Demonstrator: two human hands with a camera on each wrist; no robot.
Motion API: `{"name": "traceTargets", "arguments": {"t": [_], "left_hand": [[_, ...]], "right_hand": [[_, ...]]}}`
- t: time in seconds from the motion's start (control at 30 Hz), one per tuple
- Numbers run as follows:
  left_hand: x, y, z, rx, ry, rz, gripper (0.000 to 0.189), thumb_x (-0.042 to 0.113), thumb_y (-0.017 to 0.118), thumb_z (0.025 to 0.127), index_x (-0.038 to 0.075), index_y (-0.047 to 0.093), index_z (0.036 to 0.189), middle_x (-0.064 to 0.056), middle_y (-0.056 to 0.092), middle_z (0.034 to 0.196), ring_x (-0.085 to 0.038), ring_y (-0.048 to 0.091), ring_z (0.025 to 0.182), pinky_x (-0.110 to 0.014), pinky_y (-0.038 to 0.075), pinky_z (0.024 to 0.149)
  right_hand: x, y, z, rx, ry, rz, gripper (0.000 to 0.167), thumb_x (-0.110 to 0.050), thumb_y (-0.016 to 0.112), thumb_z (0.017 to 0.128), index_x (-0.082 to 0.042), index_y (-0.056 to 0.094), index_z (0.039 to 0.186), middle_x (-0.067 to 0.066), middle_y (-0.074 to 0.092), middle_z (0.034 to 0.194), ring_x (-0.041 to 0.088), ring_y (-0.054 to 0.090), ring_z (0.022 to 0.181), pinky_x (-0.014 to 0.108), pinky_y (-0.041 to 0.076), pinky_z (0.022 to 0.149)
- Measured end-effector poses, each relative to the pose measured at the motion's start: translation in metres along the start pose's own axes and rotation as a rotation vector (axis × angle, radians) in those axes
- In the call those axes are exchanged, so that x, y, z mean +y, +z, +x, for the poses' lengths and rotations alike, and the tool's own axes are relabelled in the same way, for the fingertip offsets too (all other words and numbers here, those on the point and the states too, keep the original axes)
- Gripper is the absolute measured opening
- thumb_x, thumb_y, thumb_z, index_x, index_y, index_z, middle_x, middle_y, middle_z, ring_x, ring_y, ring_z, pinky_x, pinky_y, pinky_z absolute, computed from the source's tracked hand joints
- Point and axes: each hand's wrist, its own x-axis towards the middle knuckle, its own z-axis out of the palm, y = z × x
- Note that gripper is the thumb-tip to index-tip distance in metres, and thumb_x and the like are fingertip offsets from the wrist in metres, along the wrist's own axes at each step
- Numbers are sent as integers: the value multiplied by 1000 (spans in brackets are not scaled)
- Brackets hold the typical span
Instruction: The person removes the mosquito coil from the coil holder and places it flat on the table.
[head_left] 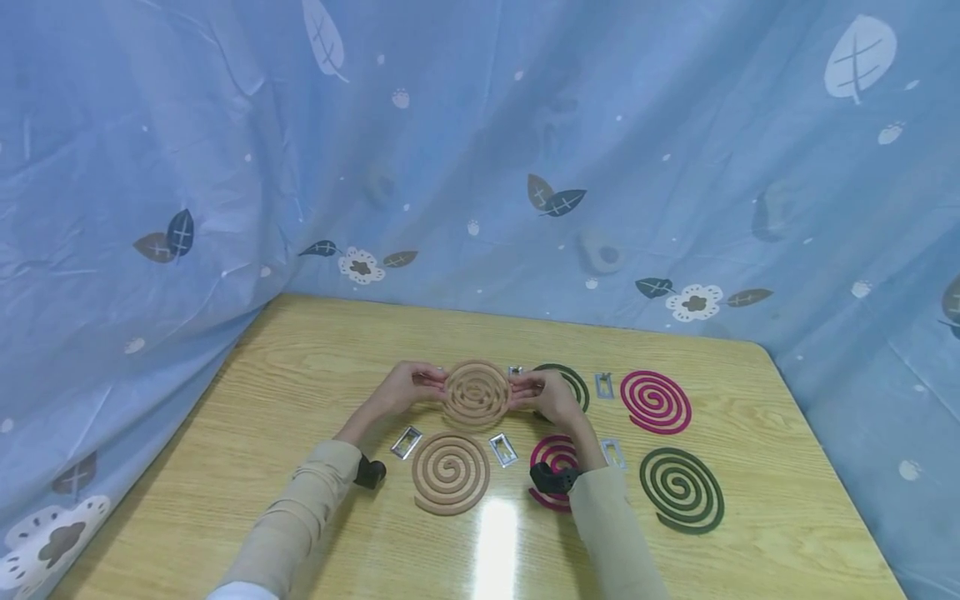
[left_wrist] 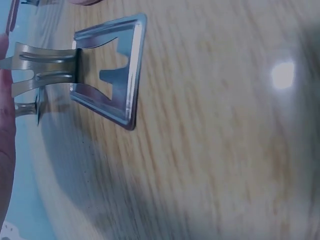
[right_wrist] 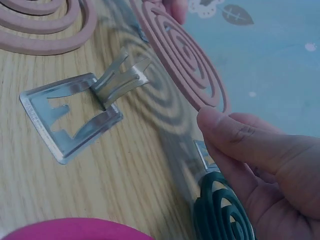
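Observation:
Between both hands a tan mosquito coil (head_left: 477, 393) is held up off the table, its shadow falling on the wood in the right wrist view. My left hand (head_left: 408, 387) pinches its left edge; only a sliver of that hand's finger (left_wrist: 6, 130) shows in the left wrist view. On the opposite edge, thumb and fingers of my right hand (right_wrist: 255, 160) pinch the rim. A second tan coil (head_left: 450, 472) lies flat nearer the body. Metal coil stands (head_left: 407, 442) with raised prongs lie around it, one metal stand (right_wrist: 72, 115) large in the right wrist view.
A magenta coil (head_left: 656, 402) and a green coil (head_left: 682, 490) lie at the right of the wooden table (head_left: 300, 350). Another green coil (head_left: 573, 379) and a magenta coil (head_left: 551, 454) are partly covered by the right hand and arm. A blue patterned curtain (head_left: 465, 150) hangs behind.

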Motion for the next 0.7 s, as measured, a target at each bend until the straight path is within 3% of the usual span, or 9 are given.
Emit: {"name": "traceTargets", "arguments": {"t": [0.3, 0.53, 0.67, 0.7], "left_hand": [[-5, 1, 3, 14, -4, 69, 32, -9, 73, 77, -14, 63, 107, -24, 66, 102, -18, 67, 83, -24, 59, 77], [-6, 0, 3, 5, 16, 155, 35, -4, 75, 78, -14, 63, 109, -24, 68, 98, -29, 69, 87, -28, 59, 79], [-9, -2, 3, -5, 59, 186, 34, 3, 76, 79, -10, 66, 108, -19, 70, 96, -26, 69, 85, -31, 59, 81], [-17, -4, 6, -10, 98, 175, 34, 7, 78, 79, -7, 67, 108, -15, 71, 94, -22, 69, 83, -29, 59, 79]], "right_hand": [[0, 5, 2, 27, 27, -46, 33, 16, 65, 81, 16, 61, 113, 30, 65, 102, 37, 67, 90, 29, 60, 75], [-2, 7, 3, 28, 47, -102, 32, 12, 68, 80, 13, 63, 113, 26, 67, 103, 31, 69, 88, 30, 60, 76], [-2, 8, 5, 46, 60, -132, 31, 11, 69, 80, 12, 65, 110, 24, 68, 101, 29, 70, 87, 28, 60, 77], [-2, 8, 5, 51, 64, -140, 30, 11, 70, 79, 11, 65, 109, 23, 69, 101, 29, 70, 87, 28, 60, 77]]}}
